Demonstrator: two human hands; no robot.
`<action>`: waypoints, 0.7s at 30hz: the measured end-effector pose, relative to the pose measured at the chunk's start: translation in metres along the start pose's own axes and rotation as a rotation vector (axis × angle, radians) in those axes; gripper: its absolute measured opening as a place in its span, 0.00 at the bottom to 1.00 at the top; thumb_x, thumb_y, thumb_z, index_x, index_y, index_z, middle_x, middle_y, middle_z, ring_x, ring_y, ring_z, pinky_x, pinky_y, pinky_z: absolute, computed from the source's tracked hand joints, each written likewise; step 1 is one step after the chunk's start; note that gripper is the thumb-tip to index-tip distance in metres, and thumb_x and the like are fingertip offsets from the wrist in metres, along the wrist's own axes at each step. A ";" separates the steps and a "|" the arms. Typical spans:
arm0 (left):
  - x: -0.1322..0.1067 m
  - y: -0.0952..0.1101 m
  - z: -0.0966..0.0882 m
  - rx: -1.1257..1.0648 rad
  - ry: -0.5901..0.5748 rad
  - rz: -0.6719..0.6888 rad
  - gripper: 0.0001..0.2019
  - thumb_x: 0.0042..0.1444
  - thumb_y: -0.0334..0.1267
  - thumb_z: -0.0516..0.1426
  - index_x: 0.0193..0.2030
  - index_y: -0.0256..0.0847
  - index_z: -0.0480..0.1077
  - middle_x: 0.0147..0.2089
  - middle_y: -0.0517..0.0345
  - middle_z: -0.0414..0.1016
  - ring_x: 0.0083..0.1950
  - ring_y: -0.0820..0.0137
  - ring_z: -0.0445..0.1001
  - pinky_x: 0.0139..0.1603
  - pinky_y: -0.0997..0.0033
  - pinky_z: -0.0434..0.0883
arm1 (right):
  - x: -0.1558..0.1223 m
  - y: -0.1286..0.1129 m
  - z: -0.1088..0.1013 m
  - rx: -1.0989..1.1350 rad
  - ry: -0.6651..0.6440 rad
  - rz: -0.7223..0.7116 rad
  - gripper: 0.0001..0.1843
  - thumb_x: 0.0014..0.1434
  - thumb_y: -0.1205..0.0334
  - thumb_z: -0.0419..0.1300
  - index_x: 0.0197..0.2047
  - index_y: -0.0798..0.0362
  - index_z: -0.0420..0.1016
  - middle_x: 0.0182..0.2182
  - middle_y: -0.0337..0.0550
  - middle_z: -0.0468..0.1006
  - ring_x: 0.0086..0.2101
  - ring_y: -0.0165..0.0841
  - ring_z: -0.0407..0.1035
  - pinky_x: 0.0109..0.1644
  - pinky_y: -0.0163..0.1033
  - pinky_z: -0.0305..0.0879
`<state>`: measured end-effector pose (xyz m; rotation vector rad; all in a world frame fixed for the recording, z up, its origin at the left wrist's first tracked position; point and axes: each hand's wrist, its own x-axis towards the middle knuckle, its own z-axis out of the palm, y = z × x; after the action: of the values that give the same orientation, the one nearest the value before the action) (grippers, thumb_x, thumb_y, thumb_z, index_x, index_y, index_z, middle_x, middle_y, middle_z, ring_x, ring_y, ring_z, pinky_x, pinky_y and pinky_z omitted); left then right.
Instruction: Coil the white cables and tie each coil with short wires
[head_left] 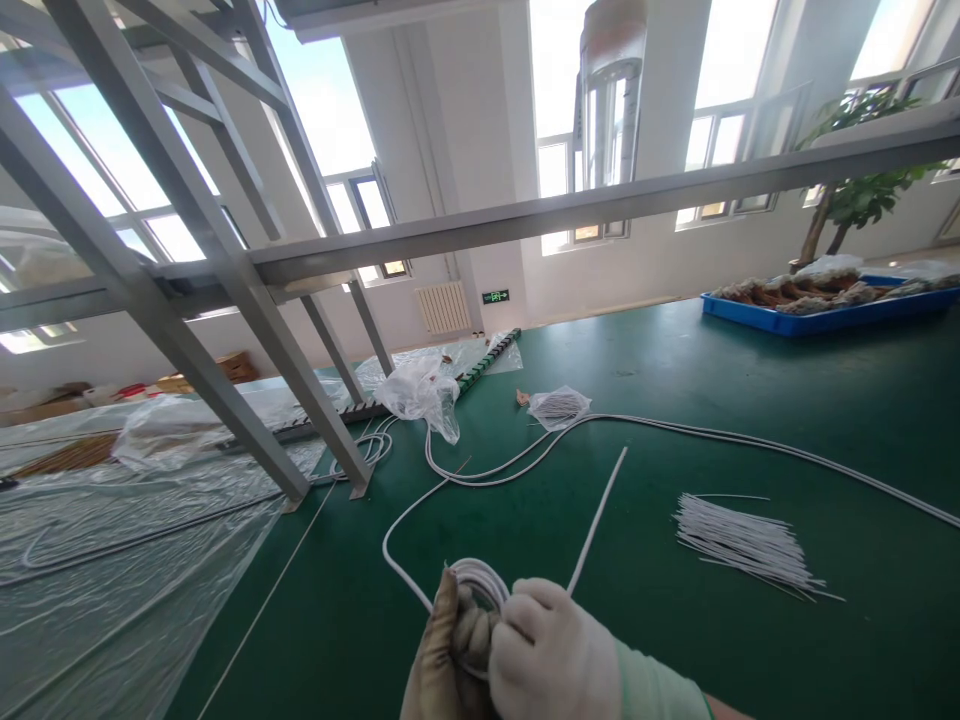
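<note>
Left hand point(448, 655): in a soiled tan glove, at the middle of the tabletop's near edge; curled shut around the left side of the coil of white cable point(480, 578).
Right hand point(546, 650): in a white glove with a pale green cuff, just beside the left hand and touching it; closed over the right side of the same coil.
Coil of white cable: gripped between both hands just above the green tabletop point(750, 380), at the middle of the near edge; tight round loops, showing above the fingers.
Loose cable point(750, 438): running from the coil in a bend toward the middle of the tabletop, then away to the right edge.
Straight white strand point(596, 520): slanting up from behind the right hand toward the tabletop's middle; whether pinched, cannot tell.
Bundle of white ties point(742, 545): flat on the tabletop, right of the hands, apart from them.
Small clear bag point(559, 405): past the cable bend, toward the far edge.
Blue tray point(825, 320): far right corner.
Metal frame point(225, 260): standing along the left side, above plastic sheeting point(112, 560).
</note>
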<state>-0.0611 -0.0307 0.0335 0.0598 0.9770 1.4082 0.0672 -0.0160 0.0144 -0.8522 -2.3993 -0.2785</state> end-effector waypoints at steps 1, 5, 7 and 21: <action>0.000 0.001 0.004 -0.080 -0.001 -0.022 0.04 0.67 0.35 0.59 0.39 0.40 0.69 0.27 0.65 0.71 0.24 0.76 0.72 0.25 0.79 0.72 | -0.005 0.006 -0.005 -0.059 0.044 0.005 0.14 0.63 0.73 0.57 0.27 0.52 0.76 0.21 0.41 0.73 0.23 0.35 0.62 0.28 0.42 0.60; -0.007 0.008 0.018 -0.300 -0.033 -0.098 0.09 0.71 0.38 0.54 0.38 0.39 0.68 0.27 0.65 0.71 0.21 0.79 0.69 0.24 0.81 0.71 | -0.017 0.028 -0.037 -0.183 0.089 -0.012 0.13 0.70 0.74 0.53 0.43 0.55 0.78 0.23 0.40 0.74 0.21 0.35 0.61 0.25 0.42 0.56; -0.011 0.009 0.023 -0.389 -0.117 -0.121 0.14 0.73 0.40 0.52 0.34 0.39 0.67 0.22 0.68 0.66 0.17 0.82 0.62 0.18 0.84 0.65 | -0.018 0.032 -0.051 -0.125 0.152 0.073 0.13 0.73 0.71 0.51 0.50 0.59 0.77 0.28 0.44 0.78 0.24 0.36 0.67 0.27 0.42 0.60; -0.020 -0.021 0.029 -0.177 0.009 -0.159 0.07 0.69 0.37 0.57 0.40 0.38 0.73 0.32 0.55 0.82 0.35 0.67 0.83 0.35 0.74 0.80 | -0.022 0.019 -0.041 1.264 0.131 0.973 0.31 0.67 0.48 0.61 0.68 0.52 0.66 0.56 0.52 0.78 0.51 0.46 0.77 0.55 0.50 0.76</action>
<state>-0.0248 -0.0372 0.0503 -0.1526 0.8422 1.3425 0.1114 -0.0276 0.0349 -1.0875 -1.2903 1.3238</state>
